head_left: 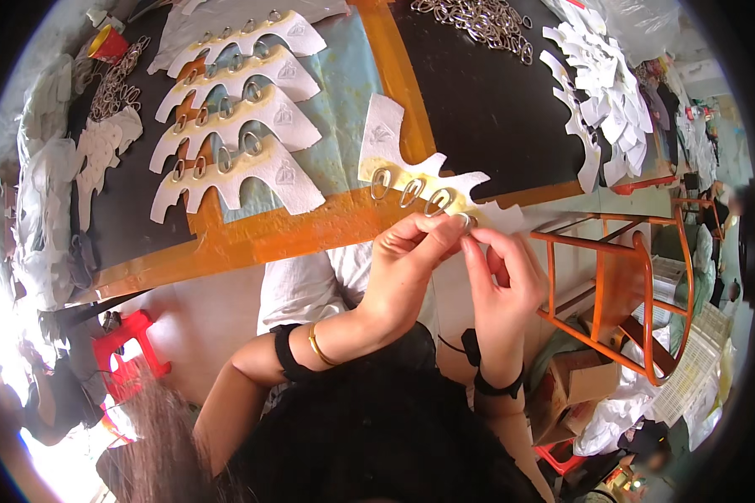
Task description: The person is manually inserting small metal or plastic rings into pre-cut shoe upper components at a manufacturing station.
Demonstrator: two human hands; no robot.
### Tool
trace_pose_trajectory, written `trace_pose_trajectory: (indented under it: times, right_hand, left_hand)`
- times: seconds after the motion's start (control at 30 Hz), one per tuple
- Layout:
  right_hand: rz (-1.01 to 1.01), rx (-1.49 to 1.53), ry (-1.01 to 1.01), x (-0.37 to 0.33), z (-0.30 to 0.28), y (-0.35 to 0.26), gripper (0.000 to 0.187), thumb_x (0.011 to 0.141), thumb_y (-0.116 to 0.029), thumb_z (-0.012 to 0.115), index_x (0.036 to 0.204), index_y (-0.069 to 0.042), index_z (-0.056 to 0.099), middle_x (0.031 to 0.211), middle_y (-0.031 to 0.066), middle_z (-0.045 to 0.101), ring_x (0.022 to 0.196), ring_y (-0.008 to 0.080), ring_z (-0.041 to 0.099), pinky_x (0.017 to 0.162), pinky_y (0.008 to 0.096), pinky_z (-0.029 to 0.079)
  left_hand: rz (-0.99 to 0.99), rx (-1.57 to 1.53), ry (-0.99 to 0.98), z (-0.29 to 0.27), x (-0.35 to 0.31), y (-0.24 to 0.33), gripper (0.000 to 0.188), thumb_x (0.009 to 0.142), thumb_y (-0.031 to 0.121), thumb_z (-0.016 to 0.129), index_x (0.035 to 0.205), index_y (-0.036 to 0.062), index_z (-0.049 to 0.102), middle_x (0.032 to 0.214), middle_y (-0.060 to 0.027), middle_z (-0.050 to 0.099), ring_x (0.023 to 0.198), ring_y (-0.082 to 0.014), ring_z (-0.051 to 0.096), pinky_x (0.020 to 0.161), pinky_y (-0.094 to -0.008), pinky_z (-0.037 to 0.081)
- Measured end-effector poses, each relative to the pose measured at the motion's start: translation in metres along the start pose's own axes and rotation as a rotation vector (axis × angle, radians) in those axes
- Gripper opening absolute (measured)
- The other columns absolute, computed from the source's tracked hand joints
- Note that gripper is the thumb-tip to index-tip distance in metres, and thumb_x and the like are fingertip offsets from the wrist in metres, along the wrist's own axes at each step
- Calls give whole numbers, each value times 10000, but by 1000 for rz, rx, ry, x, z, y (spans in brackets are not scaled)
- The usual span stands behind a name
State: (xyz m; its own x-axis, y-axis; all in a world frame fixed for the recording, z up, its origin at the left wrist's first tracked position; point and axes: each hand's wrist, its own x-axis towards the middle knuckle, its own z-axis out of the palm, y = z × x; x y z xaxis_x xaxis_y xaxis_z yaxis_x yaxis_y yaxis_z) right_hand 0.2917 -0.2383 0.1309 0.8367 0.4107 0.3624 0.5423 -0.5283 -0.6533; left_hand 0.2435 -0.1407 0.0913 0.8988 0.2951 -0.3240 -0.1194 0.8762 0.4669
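Note:
A white cut-out piece (383, 134) with curved tabs lies over the near edge of the table, its tab roots stained yellow. Oval metal rings (411, 192) sit on several of its tabs. At its right end, my left hand (415, 267) is closed, thumb and fingers pinching a tab of the piece. Opposite it, my right hand (505, 272) pinches a metal ring (465, 220) at that same tab with thumb and forefinger. The fingertips of both hands almost meet there, and they partly hide the ring and tab.
Several ringed white pieces (242, 180) lie in overlapping rows at left. A heap of loose rings (482, 21) is at the far side, near a pile of white pieces (608, 92). Orange tape (268, 243) covers the table edge. An orange-framed chair (637, 285) stands at right, a red stool (130, 344) at left.

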Motion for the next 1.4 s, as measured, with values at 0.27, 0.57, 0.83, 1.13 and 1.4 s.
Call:
trace_pose_trajectory:
  times: [0.27, 0.57, 0.83, 1.13, 1.4]
  right_hand:
    - [40, 50, -25, 3, 9, -2, 160, 722, 24, 701, 846, -34, 618, 615, 24, 491, 472, 94, 435, 405, 242, 350]
    - [141, 268, -193, 10, 5, -5, 141, 713, 38, 654, 767, -32, 545, 597, -16, 409, 516, 55, 369, 441, 212, 304]
    - [314, 371, -338, 16, 7, -6, 98, 742, 7, 643, 767, -36, 558, 598, -48, 439, 541, 12, 367, 466, 183, 289]
    - [290, 461, -224, 6, 16, -9, 70, 779, 7, 653, 812, -22, 598, 640, -42, 502, 538, 7, 399, 440, 171, 297]
    - [94, 259, -150, 3, 20, -8, 111, 749, 6, 689, 800, -28, 597, 630, -10, 513, 498, 31, 435, 435, 195, 337]
  left_hand:
    - [4, -9, 44, 0, -3, 2, 75, 881, 92, 593, 881, 31, 637, 899, -33, 641, 846, -93, 580, 831, -275, 469]
    - [153, 281, 18, -18, -9, 14, 35, 831, 35, 644, 832, 17, 614, 830, -15, 641, 763, -50, 559, 714, -211, 461]
    - [164, 388, 24, -25, -10, 26, 51, 823, 12, 630, 789, 9, 591, 798, -10, 630, 714, -27, 530, 662, -191, 447]
    - [212, 385, 45, -28, -10, 21, 39, 827, 17, 641, 827, -4, 608, 830, -33, 648, 741, -43, 557, 700, -200, 466]
    - [202, 429, 17, -29, -14, 23, 85, 829, 43, 651, 866, -20, 608, 860, -45, 652, 779, -63, 580, 744, -221, 482]
